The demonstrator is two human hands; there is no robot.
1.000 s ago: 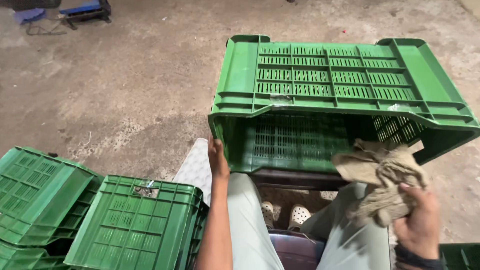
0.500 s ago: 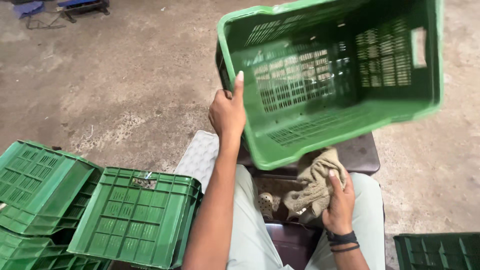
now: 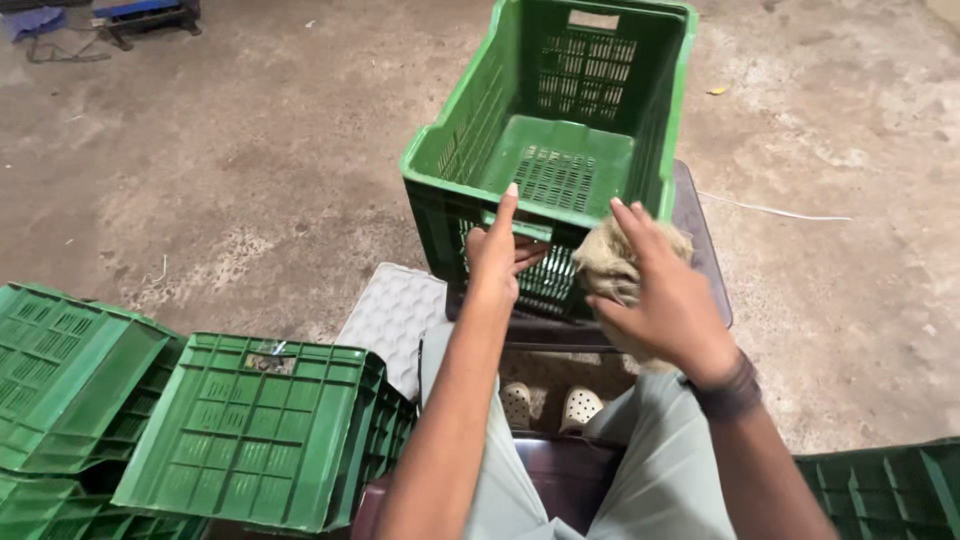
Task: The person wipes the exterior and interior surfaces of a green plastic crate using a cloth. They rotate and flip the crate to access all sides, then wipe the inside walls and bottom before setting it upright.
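Head view: green crate, upright on dark stool before the knees. Left hand grasps its near wall. Right hand presses beige rag there. Risk: crate tipping off stool under uneven pressure.

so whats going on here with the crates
A seated person has a green crate standing upright on a dark stool in front of them. The left hand grips the crate's near wall, and the right hand presses a tan rag against that wall. More green crates lie upturned on the floor at the left.
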